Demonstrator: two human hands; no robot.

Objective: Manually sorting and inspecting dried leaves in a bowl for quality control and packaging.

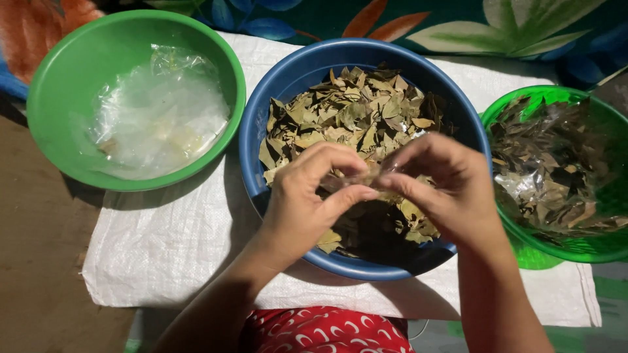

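A small clear bag (366, 180) is pinched between the fingertips of the left hand (307, 202) and right hand (445, 189), directly above the blue bowl (288, 78) of dried leaves (360, 111). The bowl rests on a white sack (163, 242), between a green bowl (59, 78) holding clear bags (157, 117) and a green basket (556, 95) of bagged leaves.

small clear bag (366, 180) mostly hidden between hands, green basket (589, 245) cut off right

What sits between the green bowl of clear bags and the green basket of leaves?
Head view: the blue bowl of dried leaves, on the white sack. Both hands, left and right, work over it.
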